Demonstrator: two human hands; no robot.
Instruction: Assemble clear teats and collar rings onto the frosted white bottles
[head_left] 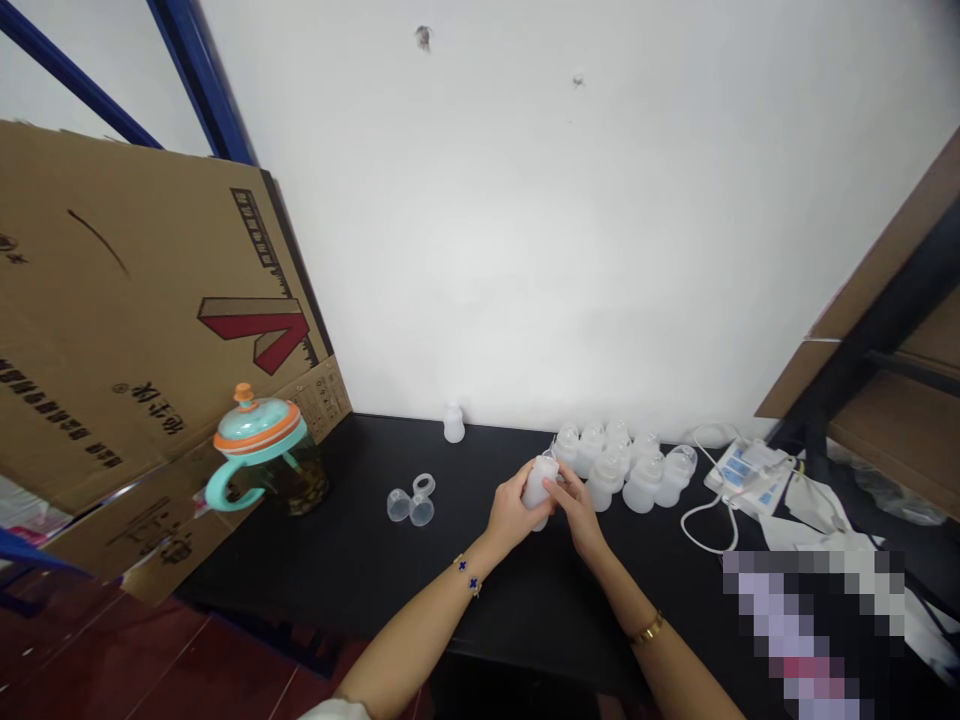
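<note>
A whitish translucent baby bottle [538, 486] is held between both hands above the black table. Around its left side wrap the fingers of my left hand [512, 517]. My right hand [579, 508] grips it from the right, near the upper part. Just beyond and to the right stand several similar bottles [643, 484] in a close group, with clear domed caps on them. Further left lie two clear domed caps [421, 511] and a ring [424, 485]. One more small bottle [454, 424] stands near the wall.
A teapot-like jug [262, 455] with a teal handle and orange trim stands at the table's left, beside a large cardboard box [142, 300]. On the right are a white cable [701, 543] and papers or packets [750, 473]. A white wall [510, 200] bounds the back.
</note>
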